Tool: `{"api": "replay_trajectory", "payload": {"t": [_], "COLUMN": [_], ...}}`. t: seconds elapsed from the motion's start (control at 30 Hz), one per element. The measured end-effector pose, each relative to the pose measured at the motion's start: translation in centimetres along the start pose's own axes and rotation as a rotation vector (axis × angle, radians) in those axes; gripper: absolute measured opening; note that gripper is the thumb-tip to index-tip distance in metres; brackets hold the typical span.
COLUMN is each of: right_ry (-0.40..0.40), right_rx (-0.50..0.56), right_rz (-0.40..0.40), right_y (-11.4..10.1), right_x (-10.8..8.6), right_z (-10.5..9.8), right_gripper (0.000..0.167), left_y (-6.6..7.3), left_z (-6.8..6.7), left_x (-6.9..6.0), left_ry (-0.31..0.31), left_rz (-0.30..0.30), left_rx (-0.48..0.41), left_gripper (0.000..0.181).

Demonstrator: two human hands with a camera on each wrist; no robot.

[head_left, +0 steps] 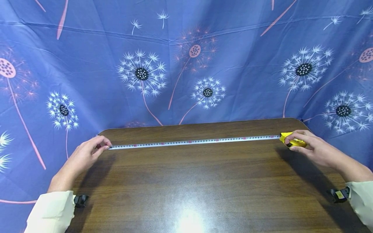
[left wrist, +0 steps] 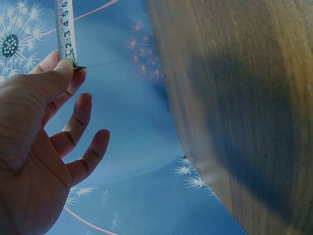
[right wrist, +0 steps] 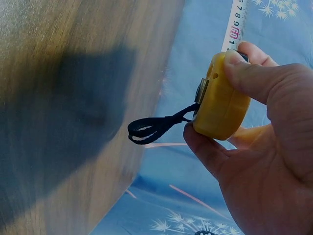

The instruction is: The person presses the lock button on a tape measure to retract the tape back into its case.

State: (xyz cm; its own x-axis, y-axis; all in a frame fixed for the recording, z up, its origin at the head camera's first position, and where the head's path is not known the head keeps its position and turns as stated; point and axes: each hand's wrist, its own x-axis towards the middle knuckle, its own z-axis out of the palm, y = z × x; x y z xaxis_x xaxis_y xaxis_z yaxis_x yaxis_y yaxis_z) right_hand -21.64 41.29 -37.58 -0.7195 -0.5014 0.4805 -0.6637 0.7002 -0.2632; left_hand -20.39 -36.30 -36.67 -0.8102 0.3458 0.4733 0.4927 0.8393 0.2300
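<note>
A white tape blade [head_left: 175,143] stretches nearly level across the far part of the wooden table, between the two hands. At its left end the left hand [head_left: 84,155] pinches the tip between thumb and index finger; in the left wrist view the metal hook shows beside the thumb of that hand [left wrist: 44,132], other fingers loosely bent. The right hand [head_left: 319,149] grips the yellow tape case [head_left: 294,139] at the other end. In the right wrist view, thumb and fingers hold the case [right wrist: 222,98], a black strap [right wrist: 151,128] hangs from it, and the blade reads just past 60 at its mouth.
The brown wooden table [head_left: 163,187] has rounded far corners and a bright glare near the front. Blue cloth [head_left: 242,81] with dandelion prints hangs behind and at both sides. Both wrists wear small black devices below pale sleeves.
</note>
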Motion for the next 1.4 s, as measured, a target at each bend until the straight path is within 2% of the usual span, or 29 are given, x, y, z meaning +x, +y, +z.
{"api": "replay_trajectory", "payload": {"t": [0.17, 0.37, 0.5, 0.73, 0.87, 0.97, 1.23, 1.4], "right_ry": [0.001, -0.016, -0.033, -0.037, -0.067, -0.086, -0.073, -0.105], "right_rx": [0.006, -0.039, -0.052, -0.015, -0.030, -0.047, -0.022, -0.038], "right_rz": [0.009, 0.014, 0.043, 0.088, 0.122, 0.123, 0.162, 0.182], "right_y": [-0.04, -0.08, -0.07, -0.35, -0.34, -0.35, -0.90, -0.82], "right_x": [-0.08, -0.10, -0.16, -0.03, -0.15, -0.26, 0.01, -0.04], "right_z": [0.11, -0.08, -0.18, -0.20, -0.38, -0.47, -0.23, -0.34], "right_gripper": [0.047, 0.050, 0.053, 0.067, 0.071, 0.072, 0.069, 0.067], "left_y": [0.10, 0.07, -0.14, -0.37, -0.25, -0.07, 0.46, 0.44], "left_z": [-0.02, 0.04, 0.14, 0.30, 0.30, 0.26, 0.21, 0.26], "left_x": [0.00, -0.01, -0.05, -0.07, -0.11, -0.13, -0.12, -0.18], "left_ry": [0.003, 0.009, 0.011, 0.022, 0.023, 0.021, 0.019, 0.017], "left_rz": [0.006, 0.002, 0.016, 0.028, 0.023, 0.020, 0.016, 0.014], "left_rx": [-0.002, -0.001, -0.005, -0.009, -0.012, -0.015, -0.015, -0.013], "left_gripper": [0.021, 0.022, 0.023, 0.024, 0.024, 0.023, 0.021, 0.022]}}
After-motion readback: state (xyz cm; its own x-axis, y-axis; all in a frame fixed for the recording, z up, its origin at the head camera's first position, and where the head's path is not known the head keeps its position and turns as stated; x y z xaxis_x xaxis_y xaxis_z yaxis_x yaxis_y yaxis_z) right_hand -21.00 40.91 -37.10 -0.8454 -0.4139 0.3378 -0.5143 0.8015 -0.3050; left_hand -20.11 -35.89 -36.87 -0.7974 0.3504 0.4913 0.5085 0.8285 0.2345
